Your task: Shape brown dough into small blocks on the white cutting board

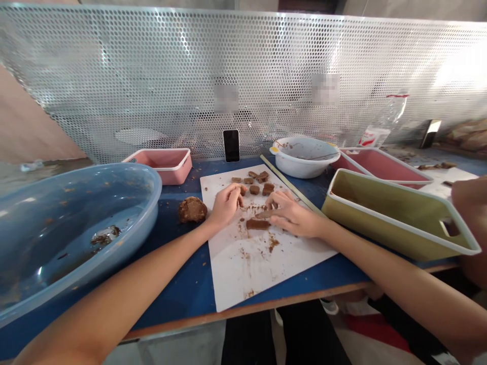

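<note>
A white board (243,284) smeared with brown clay lies under both hands. My left hand (224,205) is closed over the board, with a small clay piece (242,189) at its fingertips. My right hand (292,215) is curled around a thin, flat, brownish tool (262,215), whose tip points left. Just below that tool sits a rectangular clay block (257,224). Several small clay pieces (254,189) are grouped at the far part of the board. A large clay lump (192,210) rests on the table left of my left hand.
A big blue basin (152,192) stands left, a pink bin (177,175) behind it. A phone (232,146) leans on the perforated metal screen (160,76). Right are a pale strip (291,185), white basin (300,165), green bin (373,228), bottle (384,121) and another person's arm (470,208).
</note>
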Available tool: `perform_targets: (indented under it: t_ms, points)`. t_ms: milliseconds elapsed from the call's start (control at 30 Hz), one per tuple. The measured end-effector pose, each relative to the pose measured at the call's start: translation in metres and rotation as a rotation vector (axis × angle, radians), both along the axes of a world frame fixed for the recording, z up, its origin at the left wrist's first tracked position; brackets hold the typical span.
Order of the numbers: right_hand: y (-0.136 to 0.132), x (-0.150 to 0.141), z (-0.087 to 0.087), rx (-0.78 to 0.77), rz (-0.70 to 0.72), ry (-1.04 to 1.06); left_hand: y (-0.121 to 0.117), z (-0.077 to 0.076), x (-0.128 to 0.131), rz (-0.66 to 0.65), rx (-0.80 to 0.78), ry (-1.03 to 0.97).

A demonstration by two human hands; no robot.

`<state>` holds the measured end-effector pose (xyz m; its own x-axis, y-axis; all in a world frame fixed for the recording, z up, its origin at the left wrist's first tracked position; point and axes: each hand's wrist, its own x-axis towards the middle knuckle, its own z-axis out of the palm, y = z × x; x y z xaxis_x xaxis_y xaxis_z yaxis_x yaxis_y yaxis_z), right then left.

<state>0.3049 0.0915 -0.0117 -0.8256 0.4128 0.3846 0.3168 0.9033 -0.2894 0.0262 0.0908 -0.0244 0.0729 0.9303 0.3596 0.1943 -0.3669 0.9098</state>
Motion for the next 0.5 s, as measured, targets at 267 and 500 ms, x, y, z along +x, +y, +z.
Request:
perform_targets:
  t_ms: [267, 500]
  points:
    - [-0.015, -0.012, 0.002, 0.316, 0.108, -0.235, 0.002, -0.001, 0.000, -0.005, -0.002, 0.005]
    - [-0.014, -0.005, 0.004, 0.545, 0.218, -0.253, 0.001, -0.001, 0.000, 0.005, 0.009, 0.011]
